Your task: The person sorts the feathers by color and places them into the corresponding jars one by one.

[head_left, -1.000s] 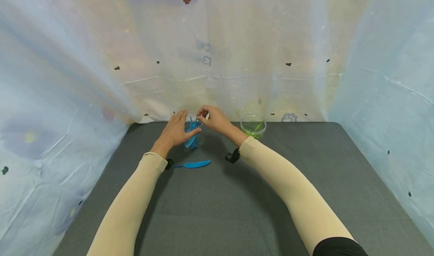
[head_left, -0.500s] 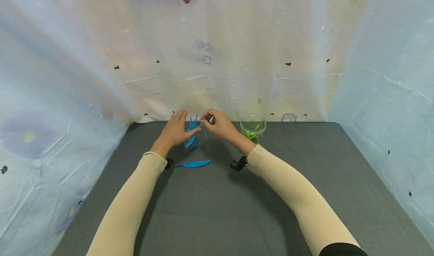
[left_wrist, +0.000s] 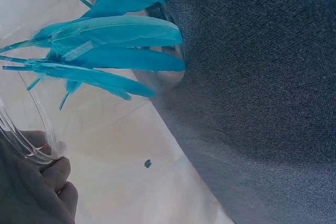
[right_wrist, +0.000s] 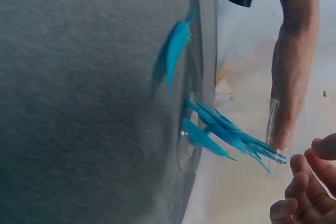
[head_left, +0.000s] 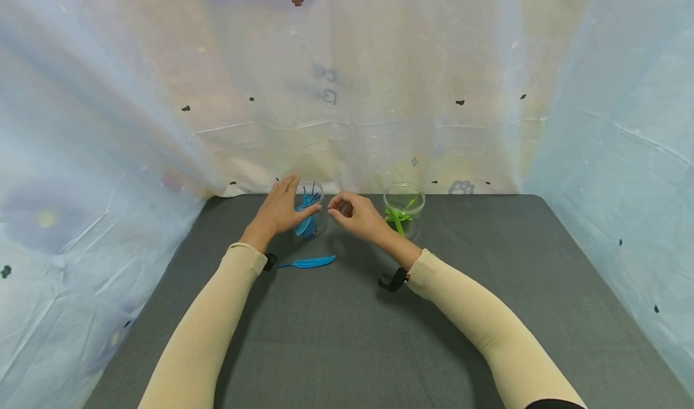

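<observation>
My left hand [head_left: 278, 209] holds a clear plastic jar [head_left: 321, 219] near its rim, thumb on one side and fingers on the other. Blue feathers [left_wrist: 115, 56] stand in that jar, their quills poking up at the mouth. Just right of the jar is my right hand [head_left: 359, 217], its fingers loosely bent and nothing visible between them. One more blue feather [head_left: 309, 262] lies on the grey cloth in front of the jar; the right wrist view also shows this loose feather [right_wrist: 177, 48].
A second clear jar [head_left: 403, 187] with green feathers [head_left: 398, 217] stands to the right, behind my right forearm. Grey cloth covers the table [head_left: 336, 337]. A patterned curtain [head_left: 368, 84] hangs along the back and sides.
My right hand has drawn back from the blue feathers' jar, to the right and toward me. My left hand stays on the jar, and the loose feather has not moved.
</observation>
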Demonstrator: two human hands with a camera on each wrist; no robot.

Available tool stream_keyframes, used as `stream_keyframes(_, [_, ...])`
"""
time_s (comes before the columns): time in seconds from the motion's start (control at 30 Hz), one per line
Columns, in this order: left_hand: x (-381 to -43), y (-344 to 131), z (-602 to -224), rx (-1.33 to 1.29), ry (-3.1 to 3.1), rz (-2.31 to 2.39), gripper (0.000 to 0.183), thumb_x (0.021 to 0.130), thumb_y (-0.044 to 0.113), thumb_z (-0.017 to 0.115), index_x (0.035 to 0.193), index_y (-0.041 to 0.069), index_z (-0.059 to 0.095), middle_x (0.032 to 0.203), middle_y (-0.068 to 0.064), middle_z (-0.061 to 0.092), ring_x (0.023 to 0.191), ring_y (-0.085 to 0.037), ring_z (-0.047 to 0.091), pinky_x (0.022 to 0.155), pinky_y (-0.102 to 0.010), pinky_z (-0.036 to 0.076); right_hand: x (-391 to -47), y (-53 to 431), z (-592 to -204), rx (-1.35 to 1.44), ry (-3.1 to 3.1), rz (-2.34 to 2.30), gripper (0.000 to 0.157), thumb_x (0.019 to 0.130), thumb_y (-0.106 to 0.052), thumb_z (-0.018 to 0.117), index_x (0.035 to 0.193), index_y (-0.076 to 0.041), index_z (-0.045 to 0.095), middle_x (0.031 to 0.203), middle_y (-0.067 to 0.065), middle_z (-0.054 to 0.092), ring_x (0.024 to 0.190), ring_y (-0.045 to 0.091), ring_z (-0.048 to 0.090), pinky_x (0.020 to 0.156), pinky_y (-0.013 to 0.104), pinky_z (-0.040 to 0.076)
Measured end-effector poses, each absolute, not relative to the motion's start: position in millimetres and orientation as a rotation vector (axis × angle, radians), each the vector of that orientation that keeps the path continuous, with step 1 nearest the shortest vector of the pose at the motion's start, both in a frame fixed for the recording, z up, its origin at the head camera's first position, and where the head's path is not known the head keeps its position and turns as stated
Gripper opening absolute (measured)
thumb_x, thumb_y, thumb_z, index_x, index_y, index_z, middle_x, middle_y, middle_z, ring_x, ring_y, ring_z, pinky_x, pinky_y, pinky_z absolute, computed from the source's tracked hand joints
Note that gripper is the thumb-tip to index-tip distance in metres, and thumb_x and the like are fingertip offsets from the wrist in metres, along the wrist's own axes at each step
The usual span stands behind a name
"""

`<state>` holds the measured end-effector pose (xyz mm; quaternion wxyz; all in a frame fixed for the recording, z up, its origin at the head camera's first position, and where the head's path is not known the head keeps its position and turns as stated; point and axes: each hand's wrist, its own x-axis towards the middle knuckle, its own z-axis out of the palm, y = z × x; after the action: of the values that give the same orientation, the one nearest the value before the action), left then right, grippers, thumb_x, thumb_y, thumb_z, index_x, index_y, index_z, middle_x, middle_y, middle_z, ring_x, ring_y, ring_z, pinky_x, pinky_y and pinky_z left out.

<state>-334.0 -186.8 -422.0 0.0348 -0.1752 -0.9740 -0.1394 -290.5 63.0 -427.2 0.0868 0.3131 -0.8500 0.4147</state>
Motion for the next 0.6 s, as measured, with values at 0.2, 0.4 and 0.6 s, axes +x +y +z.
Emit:
stream_keyframes(0.2, [-333.3,-186.7,-421.8,-0.54,-2.998,-0.429,0.108,0.103,0.07,0.057,0.171,-0.002,0.012,0.177,-0.024,0.014,0.165,-0.04,0.011,0.136,-0.053,0.002,-284.2,67.1,-438.3,0.948,-2.573,1.262,0.013,0.109,-0.016,0.067,0.119,-0.008,0.071,0.104,0.006,0.071,0.077,0.013,0.062,0.069,0.032,0.055])
stream_keyframes(0.4, [-333.7,-187.0,-422.6,-0.552,-2.984,-0.445,0.109,0.102,0.07,0.058,0.171,-0.002,0.014,0.177,-0.025,0.016,0.165,-0.041,0.013,0.136,-0.055,0.003,-282.5,69.9,-442.6,0.927,-2.607,1.269,0.016,0.108,-0.016,0.068,0.12,-0.006,0.071,0.105,0.007,0.071,0.08,0.014,0.064,0.07,0.031,0.057])
stream_keyframes(0.6, [-335.0,-187.7,-422.0,-0.555,-2.988,-0.431,0.11,0.102,0.072,0.057,0.171,-0.002,0.014,0.177,-0.025,0.015,0.165,-0.041,0.013,0.136,-0.056,0.003,-284.6,73.8,-443.2,0.898,-2.63,1.253,0.018,0.108,-0.016,0.069,0.121,-0.005,0.07,0.105,0.008,0.071,0.083,0.017,0.065,0.072,0.033,0.057])
